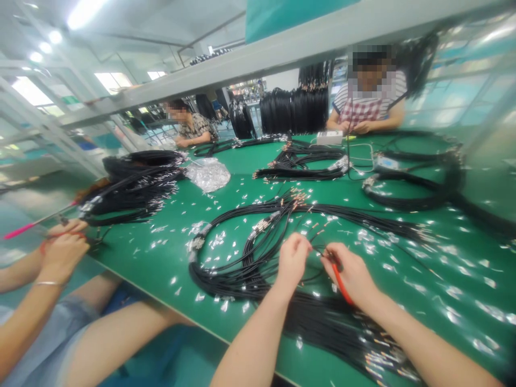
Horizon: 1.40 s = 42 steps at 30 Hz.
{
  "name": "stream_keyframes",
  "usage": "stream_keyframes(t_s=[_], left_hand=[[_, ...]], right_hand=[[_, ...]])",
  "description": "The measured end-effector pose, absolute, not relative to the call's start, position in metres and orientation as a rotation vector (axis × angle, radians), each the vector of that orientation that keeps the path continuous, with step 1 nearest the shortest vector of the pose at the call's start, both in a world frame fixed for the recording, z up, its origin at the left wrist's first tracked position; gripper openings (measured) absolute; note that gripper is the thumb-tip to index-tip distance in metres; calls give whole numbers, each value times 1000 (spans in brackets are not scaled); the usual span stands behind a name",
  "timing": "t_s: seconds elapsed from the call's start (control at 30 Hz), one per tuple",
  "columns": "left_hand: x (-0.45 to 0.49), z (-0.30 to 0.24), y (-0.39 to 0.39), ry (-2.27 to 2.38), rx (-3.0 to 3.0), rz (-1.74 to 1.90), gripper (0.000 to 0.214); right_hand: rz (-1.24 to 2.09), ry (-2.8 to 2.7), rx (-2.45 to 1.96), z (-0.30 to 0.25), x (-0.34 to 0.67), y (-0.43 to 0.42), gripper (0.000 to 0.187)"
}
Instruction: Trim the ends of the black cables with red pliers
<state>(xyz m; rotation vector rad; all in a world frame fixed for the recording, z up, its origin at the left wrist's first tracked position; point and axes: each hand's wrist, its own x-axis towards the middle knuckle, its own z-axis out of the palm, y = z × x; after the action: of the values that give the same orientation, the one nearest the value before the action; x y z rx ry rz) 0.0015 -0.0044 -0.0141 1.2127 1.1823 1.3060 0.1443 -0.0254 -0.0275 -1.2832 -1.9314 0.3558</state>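
Near the middle of the green table, my left hand (293,260) is closed in a pinch on a thin black cable (317,249). Close beside it on the right, my right hand (357,277) is wrapped around red-handled pliers (342,285), whose jaws are mostly hidden by the fingers. The cable passes between both hands. Beneath and to the left of them lies a looped bundle of black cables (220,285) with copper-coloured tips. Another dense bundle of black cables (322,322) stretches under my forearms toward the lower right.
Small clear scraps are scattered over the green table (137,274). A clear plastic bag (207,174) lies beside a cable pile (137,183) at left. A co-worker's hands (66,247) hold a red-handled tool at the left edge. Two people sit opposite, beyond a metal beam (226,67).
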Motion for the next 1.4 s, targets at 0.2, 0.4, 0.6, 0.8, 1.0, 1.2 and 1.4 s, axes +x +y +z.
stream_keyframes(t_s=[0.2, 0.4, 0.6, 0.8, 1.0, 1.2, 1.4], left_hand=[[-5, -11, -1, 865, 994, 1030, 14], [1, -6, -9, 665, 957, 1038, 13], [14, -7, -19, 513, 770, 1015, 16], [28, -16, -23, 612, 873, 1268, 14], [27, -22, -23, 700, 1052, 1309, 14], [25, -27, -22, 772, 1155, 1312, 15], [22, -27, -21, 793, 1178, 1288, 17]], right_hand=[[330, -1893, -1266, -27, 150, -20, 5], [497, -1839, -1332, -21, 158, -13, 11], [252, -2115, -1452, -4, 183, -13, 19], [-23, -2367, -1567, 9, 192, -31, 24], [-72, -2403, -1645, 10, 184, -37, 25], [-104, -2407, -1617, 7, 188, -38, 24], [-298, -2434, -1582, 7, 185, -43, 23]])
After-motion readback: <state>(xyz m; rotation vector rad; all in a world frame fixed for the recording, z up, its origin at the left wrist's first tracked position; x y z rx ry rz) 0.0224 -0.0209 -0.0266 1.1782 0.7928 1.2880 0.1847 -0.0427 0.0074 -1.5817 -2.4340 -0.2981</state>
